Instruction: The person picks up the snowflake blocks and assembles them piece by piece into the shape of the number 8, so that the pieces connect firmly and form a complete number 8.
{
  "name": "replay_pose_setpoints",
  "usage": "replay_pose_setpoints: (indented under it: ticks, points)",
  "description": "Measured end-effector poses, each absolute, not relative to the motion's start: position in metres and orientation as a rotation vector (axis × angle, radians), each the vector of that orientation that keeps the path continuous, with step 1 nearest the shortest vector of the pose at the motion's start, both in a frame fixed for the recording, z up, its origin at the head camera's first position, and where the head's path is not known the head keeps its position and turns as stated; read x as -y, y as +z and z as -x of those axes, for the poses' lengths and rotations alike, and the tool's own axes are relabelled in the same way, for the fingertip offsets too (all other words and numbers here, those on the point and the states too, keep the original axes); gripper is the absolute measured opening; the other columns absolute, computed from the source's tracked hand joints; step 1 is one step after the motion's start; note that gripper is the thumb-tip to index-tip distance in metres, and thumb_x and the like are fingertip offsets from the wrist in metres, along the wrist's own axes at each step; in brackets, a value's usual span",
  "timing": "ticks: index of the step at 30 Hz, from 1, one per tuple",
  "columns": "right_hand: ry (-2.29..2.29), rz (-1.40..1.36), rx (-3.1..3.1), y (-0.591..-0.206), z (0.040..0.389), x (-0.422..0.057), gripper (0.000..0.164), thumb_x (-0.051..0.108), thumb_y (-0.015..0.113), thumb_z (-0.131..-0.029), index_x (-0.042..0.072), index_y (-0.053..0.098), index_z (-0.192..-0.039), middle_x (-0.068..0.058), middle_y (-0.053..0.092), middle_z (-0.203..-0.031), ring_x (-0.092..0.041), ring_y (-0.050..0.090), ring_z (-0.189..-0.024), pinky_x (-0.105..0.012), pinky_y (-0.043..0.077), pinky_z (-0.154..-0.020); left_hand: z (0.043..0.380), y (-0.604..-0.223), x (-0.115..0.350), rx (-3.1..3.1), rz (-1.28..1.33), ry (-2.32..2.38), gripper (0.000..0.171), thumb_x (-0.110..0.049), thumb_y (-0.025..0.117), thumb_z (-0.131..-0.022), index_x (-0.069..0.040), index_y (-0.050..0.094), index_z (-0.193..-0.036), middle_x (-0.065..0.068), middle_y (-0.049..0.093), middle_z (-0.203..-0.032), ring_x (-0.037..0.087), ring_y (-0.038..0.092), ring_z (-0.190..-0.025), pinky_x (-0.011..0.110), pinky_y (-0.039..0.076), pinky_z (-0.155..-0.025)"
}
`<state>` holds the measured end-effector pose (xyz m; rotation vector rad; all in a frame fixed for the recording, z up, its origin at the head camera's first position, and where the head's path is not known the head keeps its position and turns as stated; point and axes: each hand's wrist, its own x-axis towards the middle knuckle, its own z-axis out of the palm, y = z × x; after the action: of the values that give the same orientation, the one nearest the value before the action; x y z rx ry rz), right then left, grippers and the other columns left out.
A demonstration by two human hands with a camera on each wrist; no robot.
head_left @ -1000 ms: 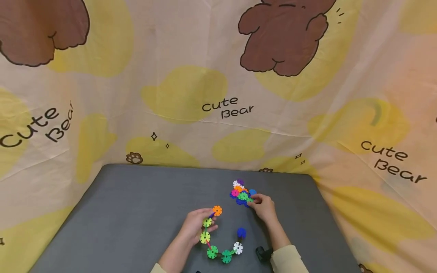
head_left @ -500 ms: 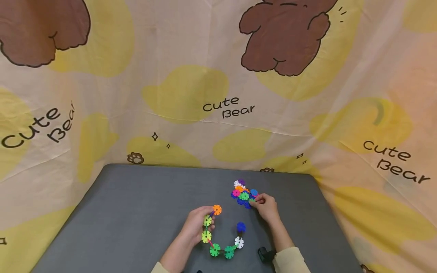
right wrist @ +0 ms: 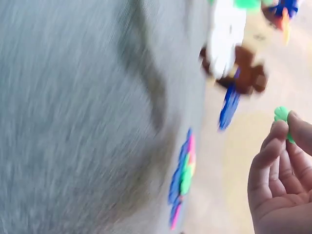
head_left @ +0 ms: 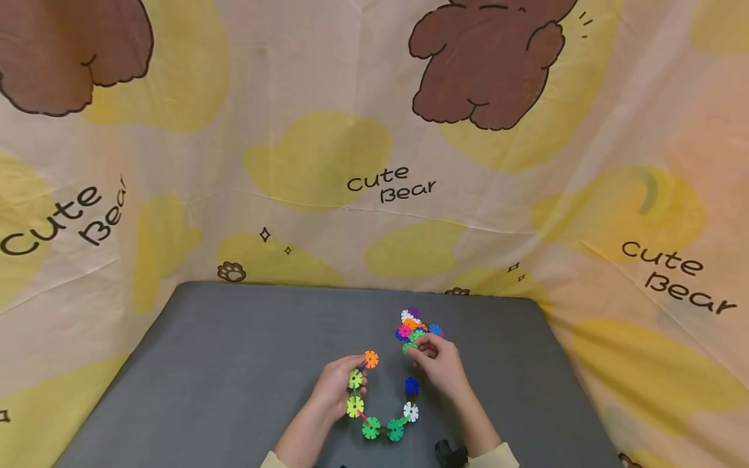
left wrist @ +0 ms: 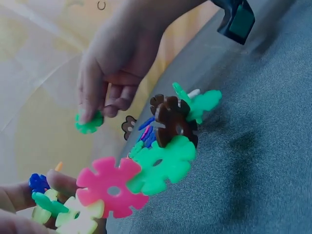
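Observation:
My left hand (head_left: 336, 388) grips one end of a curved chain of notched snowflake discs (head_left: 371, 428), close to its orange disc (head_left: 371, 359). The chain bends round in a U, and a dark blue disc (head_left: 412, 386) forms its other end. In the left wrist view a pink disc (left wrist: 95, 195) and brown discs (left wrist: 171, 122) show among the linked ones. My right hand (head_left: 445, 367) pinches a single green snowflake disc (right wrist: 281, 114) between thumb and fingers, above and beyond the chain's blue end.
A pile of loose snowflake discs (head_left: 405, 331) in several colours lies on the grey table (head_left: 246, 364), just behind my right hand, which partly covers it. A black device (head_left: 449, 453) sits at the right wrist. Printed bear cloth (head_left: 304, 162) hangs behind the table.
My right hand has lifted the green disc off the pile and moved it left and nearer to the chain. The chain's blue end has risen slightly; the left hand stays almost in place.

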<state>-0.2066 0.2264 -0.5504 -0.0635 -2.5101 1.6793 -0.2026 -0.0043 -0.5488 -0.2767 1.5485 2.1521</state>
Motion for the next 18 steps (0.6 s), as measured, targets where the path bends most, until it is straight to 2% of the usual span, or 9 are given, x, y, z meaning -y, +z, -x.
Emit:
replay_pose_setpoints:
  ticks: [5,9,18]
  points:
    - [1.608,-0.039,2.556,-0.540,0.196,-0.207,0.010,0.019,0.081,-0.086,0.015,0.074,-0.091,0.000,0.071,-0.087,-0.011,0.065,-0.074,-0.023,0.057,-0.069,0.201,-0.547,0.005,-1.550,0.248,2.144,0.039,-0.024,0.060,-0.100,0.006,0.058,-0.124,0.003,0.056,-0.080,0.010,0.054,-0.067,0.023,0.050,-0.056]
    - [1.506,-0.121,2.600,-0.536,0.190,-0.196,0.007,0.023,0.081,-0.087,0.021,0.075,-0.089,0.006,0.073,-0.085,-0.007,0.066,-0.074,-0.023,0.057,-0.069,0.200,-0.545,0.005,-1.541,0.227,2.136,0.035,-0.026,0.060,-0.101,0.003,0.060,-0.120,0.002,0.056,-0.081,0.010,0.054,-0.068,0.022,0.050,-0.057]
    - [1.432,-0.152,2.589,-0.535,0.186,-0.191,0.005,0.023,0.081,-0.086,0.022,0.077,-0.089,0.009,0.074,-0.082,-0.006,0.066,-0.071,-0.023,0.056,-0.067,0.201,-0.543,0.006,-1.557,0.203,2.120,0.032,-0.028,0.061,-0.101,0.001,0.063,-0.115,0.002,0.057,-0.080,0.011,0.054,-0.066,0.023,0.050,-0.056]
